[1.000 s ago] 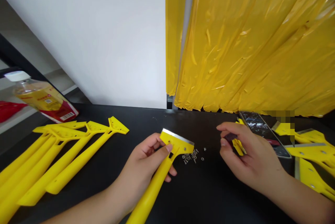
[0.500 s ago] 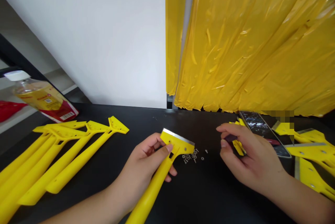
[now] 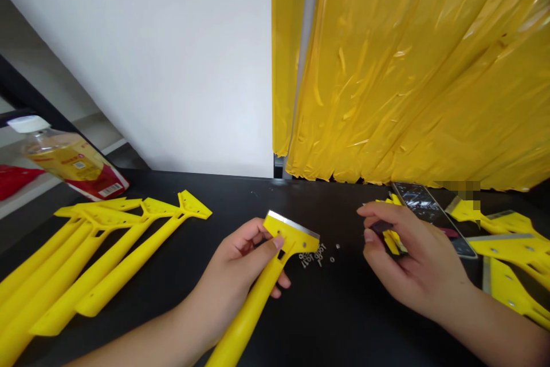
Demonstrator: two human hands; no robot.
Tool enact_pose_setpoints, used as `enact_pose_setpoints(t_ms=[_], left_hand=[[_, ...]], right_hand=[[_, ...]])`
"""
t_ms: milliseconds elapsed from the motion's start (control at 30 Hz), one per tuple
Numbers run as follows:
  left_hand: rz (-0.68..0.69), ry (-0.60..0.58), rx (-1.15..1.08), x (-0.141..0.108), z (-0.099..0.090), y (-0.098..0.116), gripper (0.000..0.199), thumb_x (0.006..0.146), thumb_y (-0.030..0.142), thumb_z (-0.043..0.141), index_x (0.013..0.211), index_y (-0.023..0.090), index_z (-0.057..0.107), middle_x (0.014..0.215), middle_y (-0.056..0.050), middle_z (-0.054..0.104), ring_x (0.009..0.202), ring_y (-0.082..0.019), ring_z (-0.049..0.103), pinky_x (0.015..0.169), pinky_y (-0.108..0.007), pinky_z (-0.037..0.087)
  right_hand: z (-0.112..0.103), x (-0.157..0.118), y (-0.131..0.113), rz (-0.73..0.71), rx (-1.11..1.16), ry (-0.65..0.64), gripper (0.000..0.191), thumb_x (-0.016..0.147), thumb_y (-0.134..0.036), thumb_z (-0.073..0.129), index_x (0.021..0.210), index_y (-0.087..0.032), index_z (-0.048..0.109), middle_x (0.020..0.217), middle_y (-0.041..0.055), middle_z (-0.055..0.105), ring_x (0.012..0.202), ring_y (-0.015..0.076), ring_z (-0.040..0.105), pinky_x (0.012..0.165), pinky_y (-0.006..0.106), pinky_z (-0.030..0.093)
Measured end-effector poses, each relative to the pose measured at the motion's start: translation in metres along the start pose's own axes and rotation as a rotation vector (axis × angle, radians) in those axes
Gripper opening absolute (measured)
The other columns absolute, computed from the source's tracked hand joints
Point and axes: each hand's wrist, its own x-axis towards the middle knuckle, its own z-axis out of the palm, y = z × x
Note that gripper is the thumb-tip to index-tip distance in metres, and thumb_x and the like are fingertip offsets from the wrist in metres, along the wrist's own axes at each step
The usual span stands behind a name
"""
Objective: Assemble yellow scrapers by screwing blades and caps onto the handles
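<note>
Little has changed, so work appears paused: the left hand (image 3: 240, 264) keeps its fingers (image 3: 270, 251) closed on a yellow scraper (image 3: 291, 235), near centre. Right of the small fasteners (image 3: 312, 256), the right hand (image 3: 408, 258) holds a dark object (image 3: 378, 227).

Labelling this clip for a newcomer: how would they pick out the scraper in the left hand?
Find the black tabletop. Near its middle, the left hand holds a yellow scraper. Unlike the bladeless scrapers at left, it carries a silver blade; unlike the bladed scrapers at right, it is held.
</note>
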Motion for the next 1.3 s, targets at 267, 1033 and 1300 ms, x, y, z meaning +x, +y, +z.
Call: enact_pose_setpoints(t_ms=[267,1033,1300], left_hand=[[-0.172,-0.154,-0.031,-0.004,-0.001,0.001,0.021,0.093,0.038,0.073,0.091,0.018,0.065,0.066,0.0,0.07,0.055,-0.017,0.073,0.046,-0.021,0.058],[-0.382,-0.436,-0.112,-0.005,-0.003,-0.016,0.032,0.083,0.042,0.08,0.1,0.017,0.072,0.087,-0.01,0.08,0.049,-0.011,0.067,0.047,-0.017,0.054],[-0.368,-0.451,-0.143,-0.005,-0.003,-0.016,0.027,0.087,0.037,0.076,0.103,0.016,0.071,0.087,-0.011,0.08,0.047,-0.01,0.068,0.045,-0.015,0.054]], right_hand=[[-0.015,-0.009,-0.033,0.23,0.392,0.319,0.031,0.085,-0.009,0.068,0.112,-0.024,0.069,0.096,0.0045,0.072,0.082,0.0209,0.07,0.074,0.034,0.056],[-0.01,-0.012,-0.05,0.288,0.583,0.141,0.024,0.098,-0.013,0.061,0.117,-0.027,0.064,0.096,0.0017,0.069,0.076,0.0142,0.067,0.068,0.021,0.059],[-0.009,-0.012,-0.049,0.282,0.601,0.131,0.027,0.097,-0.009,0.06,0.117,-0.026,0.063,0.097,0.0012,0.069,0.078,0.0137,0.068,0.069,0.02,0.059]])
